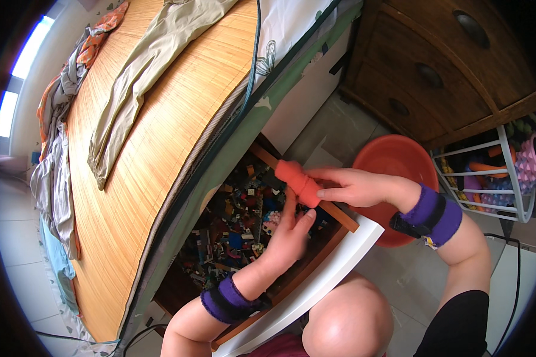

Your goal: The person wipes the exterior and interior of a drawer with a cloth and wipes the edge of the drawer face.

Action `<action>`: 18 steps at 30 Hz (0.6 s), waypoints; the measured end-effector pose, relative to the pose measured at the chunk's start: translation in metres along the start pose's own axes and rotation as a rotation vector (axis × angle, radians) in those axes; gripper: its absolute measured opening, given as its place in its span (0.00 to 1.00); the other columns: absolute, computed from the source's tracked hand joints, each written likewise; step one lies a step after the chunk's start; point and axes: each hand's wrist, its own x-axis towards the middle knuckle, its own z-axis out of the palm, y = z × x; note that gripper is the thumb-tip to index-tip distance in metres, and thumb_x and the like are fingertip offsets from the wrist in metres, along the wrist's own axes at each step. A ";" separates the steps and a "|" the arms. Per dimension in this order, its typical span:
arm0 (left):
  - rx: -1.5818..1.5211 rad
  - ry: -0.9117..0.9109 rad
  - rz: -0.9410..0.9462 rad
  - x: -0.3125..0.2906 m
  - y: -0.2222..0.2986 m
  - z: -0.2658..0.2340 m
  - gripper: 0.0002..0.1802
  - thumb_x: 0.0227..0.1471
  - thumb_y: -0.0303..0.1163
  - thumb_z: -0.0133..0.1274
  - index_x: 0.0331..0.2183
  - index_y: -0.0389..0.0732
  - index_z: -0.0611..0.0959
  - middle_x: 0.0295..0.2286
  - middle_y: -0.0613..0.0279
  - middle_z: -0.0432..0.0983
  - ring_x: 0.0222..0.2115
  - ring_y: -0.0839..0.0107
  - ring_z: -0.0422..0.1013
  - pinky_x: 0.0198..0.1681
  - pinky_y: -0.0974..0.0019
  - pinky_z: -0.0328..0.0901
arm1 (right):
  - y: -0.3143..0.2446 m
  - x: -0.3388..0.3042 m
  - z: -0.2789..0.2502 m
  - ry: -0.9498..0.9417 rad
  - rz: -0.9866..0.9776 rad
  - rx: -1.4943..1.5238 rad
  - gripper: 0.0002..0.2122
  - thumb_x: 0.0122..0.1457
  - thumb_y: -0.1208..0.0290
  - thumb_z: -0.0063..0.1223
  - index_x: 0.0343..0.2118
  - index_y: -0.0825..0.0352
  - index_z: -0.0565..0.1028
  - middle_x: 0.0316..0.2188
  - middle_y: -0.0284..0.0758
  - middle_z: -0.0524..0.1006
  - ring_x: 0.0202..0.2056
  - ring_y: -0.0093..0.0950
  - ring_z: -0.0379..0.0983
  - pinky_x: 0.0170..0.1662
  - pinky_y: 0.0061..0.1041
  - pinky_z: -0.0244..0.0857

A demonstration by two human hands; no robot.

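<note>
A bunched red cloth (299, 183) is draped over the brown wooden side rim of an open drawer (340, 218). My right hand (357, 185) comes from the right, its thumb and fingers closed on the cloth. From below, my left hand (287, 237) reaches over the drawer with its index finger against the cloth and its thumb by the cloth's lower end; it is slightly blurred. Beneath my left hand, small multicoloured building bricks (235, 238) fill the drawer. Both forearms wear purple bands with black straps.
A red plastic basin (399, 156) stands on the tiled floor, right of the drawer. Behind it is a dark wooden chest of drawers (435, 71), with a white wire rack (506, 156) of toys alongside. At left, a bed with a bamboo mat (178, 125) carries khaki trousers (134, 83).
</note>
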 end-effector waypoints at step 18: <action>-0.178 0.489 0.237 0.061 0.014 -0.077 0.22 0.56 0.36 0.42 0.51 0.40 0.64 0.48 0.62 0.60 0.49 0.73 0.57 0.52 0.67 0.53 | -0.013 0.093 -0.006 -0.087 -0.205 0.021 0.23 0.58 0.67 0.40 0.57 0.65 0.55 0.50 0.38 0.65 0.52 0.29 0.59 0.54 0.24 0.50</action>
